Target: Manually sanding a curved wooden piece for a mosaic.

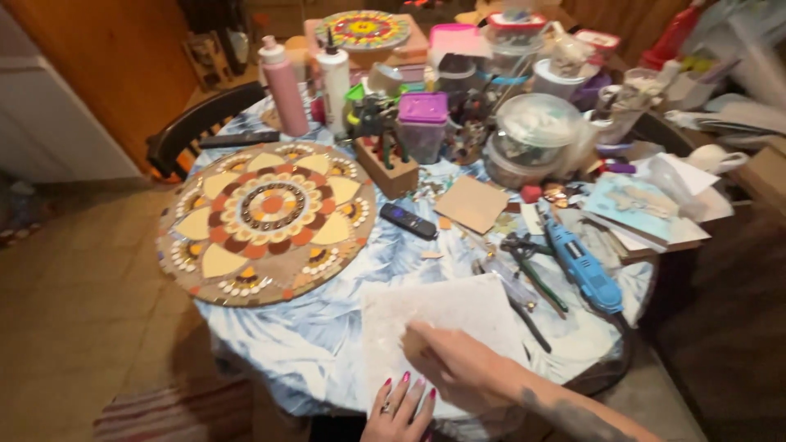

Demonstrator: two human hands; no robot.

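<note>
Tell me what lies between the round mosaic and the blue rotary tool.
In the head view, a black remote control lies on the blue-white tablecloth between the round mosaic and the blue rotary tool, with pliers nearer the tool.

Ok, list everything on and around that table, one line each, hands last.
round mosaic panel: 1, yellow, brown and orange, table's left side
second round mosaic: 1, yellow and red, far end
squeeze bottles: 2, pink and white, behind the panel
remote control: 1, black, beside the panel
wooden block holder: 1, brown, table centre
purple-lidded tub: 1, centre back
clear lidded containers: several, right of the tub
cardboard square: 1, tan, centre
nippers: 1, dark with green handles, right of centre
rotary tool: 1, blue, right edge
white sheet: 1, near edge
tablecloth: 1, blue and white leaf print
chair: 1, dark, far left
left hand: pink nails, at near edge
right hand: resting on the white sheet
</note>
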